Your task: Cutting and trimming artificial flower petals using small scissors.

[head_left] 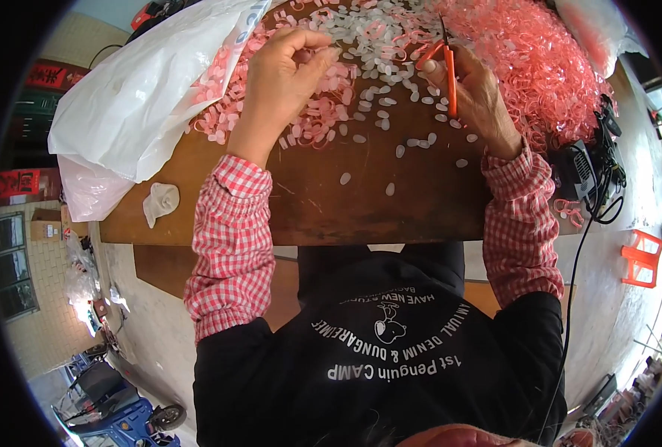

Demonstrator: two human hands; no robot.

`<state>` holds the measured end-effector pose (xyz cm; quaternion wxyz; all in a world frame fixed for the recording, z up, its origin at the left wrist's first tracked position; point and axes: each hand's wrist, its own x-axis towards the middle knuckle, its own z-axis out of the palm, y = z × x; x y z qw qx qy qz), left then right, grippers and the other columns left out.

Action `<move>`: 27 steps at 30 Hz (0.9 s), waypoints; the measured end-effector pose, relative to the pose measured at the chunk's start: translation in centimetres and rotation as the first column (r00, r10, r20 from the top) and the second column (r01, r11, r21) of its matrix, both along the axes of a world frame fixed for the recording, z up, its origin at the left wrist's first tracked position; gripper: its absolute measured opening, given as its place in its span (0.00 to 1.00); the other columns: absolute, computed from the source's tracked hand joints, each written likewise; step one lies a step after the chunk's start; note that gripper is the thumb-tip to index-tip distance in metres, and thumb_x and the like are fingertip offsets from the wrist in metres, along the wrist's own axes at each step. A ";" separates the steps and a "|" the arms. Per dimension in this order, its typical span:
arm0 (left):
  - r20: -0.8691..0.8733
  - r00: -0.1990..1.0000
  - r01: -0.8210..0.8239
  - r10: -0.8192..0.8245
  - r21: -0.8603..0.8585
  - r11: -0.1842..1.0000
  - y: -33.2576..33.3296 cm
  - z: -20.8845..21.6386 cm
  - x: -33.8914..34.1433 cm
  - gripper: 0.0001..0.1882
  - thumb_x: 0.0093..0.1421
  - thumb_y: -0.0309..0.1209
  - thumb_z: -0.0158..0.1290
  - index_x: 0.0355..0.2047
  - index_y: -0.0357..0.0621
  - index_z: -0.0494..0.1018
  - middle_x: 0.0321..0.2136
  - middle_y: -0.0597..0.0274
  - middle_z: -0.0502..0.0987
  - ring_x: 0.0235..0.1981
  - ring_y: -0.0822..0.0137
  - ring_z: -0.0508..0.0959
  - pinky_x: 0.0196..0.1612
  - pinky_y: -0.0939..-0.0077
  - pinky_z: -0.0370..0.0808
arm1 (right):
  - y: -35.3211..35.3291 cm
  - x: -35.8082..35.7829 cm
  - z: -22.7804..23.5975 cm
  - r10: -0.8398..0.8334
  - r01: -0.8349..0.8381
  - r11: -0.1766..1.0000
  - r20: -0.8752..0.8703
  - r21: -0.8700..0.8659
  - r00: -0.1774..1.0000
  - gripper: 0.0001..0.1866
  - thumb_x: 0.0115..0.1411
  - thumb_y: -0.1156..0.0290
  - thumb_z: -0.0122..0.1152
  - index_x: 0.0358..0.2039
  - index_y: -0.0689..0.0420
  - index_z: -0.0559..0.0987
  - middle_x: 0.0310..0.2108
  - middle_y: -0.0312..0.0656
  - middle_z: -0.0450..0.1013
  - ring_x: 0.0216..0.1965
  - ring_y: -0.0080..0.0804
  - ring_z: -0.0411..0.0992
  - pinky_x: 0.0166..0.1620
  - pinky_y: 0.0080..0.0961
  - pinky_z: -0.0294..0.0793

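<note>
My right hand (481, 97) grips a pair of orange-handled scissors (451, 80), their dark blades pointing away from me. Opposite it, my left hand (280, 80) is raised with thumb and fingers pinched together; whatever may be between the fingertips is too small to make out. Below and beside the left hand lies a heap of small pink plastic pieces (331, 106). Small whitish oval pieces (361, 28) are piled between the two hands, with several scattered toward me. A large mound of glossy pink looped plastic parts (543, 71) rises beyond and right of the right hand.
A big white plastic bag (141, 89) leans over the left side of the brown wooden table (316, 197). A crumpled pale cloth-like piece (161, 201) lies near the left edge. Black cables (607, 179) hang at the right edge. An orange stool (642, 257) stands on the floor.
</note>
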<state>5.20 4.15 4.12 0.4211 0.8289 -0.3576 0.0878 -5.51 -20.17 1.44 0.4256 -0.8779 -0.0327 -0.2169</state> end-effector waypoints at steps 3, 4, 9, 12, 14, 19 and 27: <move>0.223 0.975 -0.060 -0.008 0.296 0.953 0.1 -0.1 -0.2 0.11 0.58 0.31 0.58 0.38 0.38 0.78 0.37 0.62 0.78 0.37 0.66 0.78 0.41 0.74 0.73 | -0.4 0.1 -0.4 0.043 -0.034 0.994 -0.086 0.103 0.995 0.25 0.63 0.49 0.57 0.39 0.65 0.76 0.24 0.39 0.71 0.25 0.22 0.67 0.29 0.23 0.67; 0.146 0.989 -0.044 -0.007 0.343 0.938 0.0 -0.4 0.3 0.12 0.58 0.32 0.57 0.39 0.39 0.78 0.39 0.59 0.77 0.40 0.59 0.77 0.44 0.69 0.72 | -0.4 0.2 -0.4 0.037 -0.028 0.995 -0.095 0.094 0.995 0.27 0.64 0.48 0.54 0.38 0.65 0.76 0.22 0.39 0.71 0.24 0.22 0.67 0.29 0.24 0.67; 0.213 0.973 -0.022 -0.089 0.468 0.883 -1.1 -1.2 2.9 0.13 0.59 0.35 0.56 0.39 0.39 0.78 0.38 0.58 0.77 0.40 0.58 0.78 0.45 0.67 0.72 | -0.2 -0.1 -0.3 -0.028 0.025 0.999 -0.140 -0.021 0.990 0.24 0.64 0.50 0.55 0.38 0.63 0.76 0.23 0.41 0.72 0.23 0.23 0.68 0.28 0.25 0.68; 0.237 0.955 -0.004 -0.177 0.608 0.794 -2.6 -1.2 3.2 0.13 0.59 0.36 0.56 0.38 0.39 0.78 0.38 0.57 0.77 0.39 0.57 0.78 0.44 0.67 0.72 | 0.3 -0.1 -0.4 -0.021 0.015 0.998 -0.082 -0.065 0.996 0.22 0.64 0.51 0.56 0.39 0.61 0.77 0.23 0.41 0.72 0.23 0.24 0.68 0.28 0.25 0.68; 0.261 0.936 -0.008 -0.237 0.689 0.725 -3.2 -0.9 3.1 0.13 0.58 0.36 0.56 0.38 0.39 0.78 0.37 0.57 0.77 0.39 0.57 0.78 0.43 0.66 0.73 | 0.2 -0.2 -0.6 -0.012 0.009 0.997 -0.028 -0.082 1.000 0.22 0.63 0.51 0.56 0.39 0.60 0.77 0.23 0.40 0.72 0.23 0.24 0.68 0.28 0.25 0.68; -0.306 0.944 0.230 -0.121 0.354 0.907 -2.8 1.2 2.4 0.12 0.58 0.36 0.56 0.33 0.38 0.78 0.30 0.61 0.79 0.33 0.67 0.80 0.37 0.71 0.76 | 0.0 -0.3 0.1 -0.043 0.032 0.993 -0.087 -0.118 0.995 0.19 0.63 0.54 0.58 0.40 0.59 0.78 0.22 0.38 0.72 0.24 0.21 0.68 0.29 0.23 0.68; -0.637 0.567 -0.014 -0.522 -0.641 0.768 -2.5 -0.6 -1.1 0.11 0.63 0.30 0.52 0.45 0.42 0.71 0.37 0.57 0.78 0.37 0.65 0.80 0.40 0.71 0.79 | 1.2 -0.8 0.4 0.109 -0.082 0.964 -0.095 0.252 0.989 0.18 0.62 0.56 0.60 0.38 0.61 0.77 0.23 0.31 0.70 0.25 0.16 0.64 0.29 0.18 0.66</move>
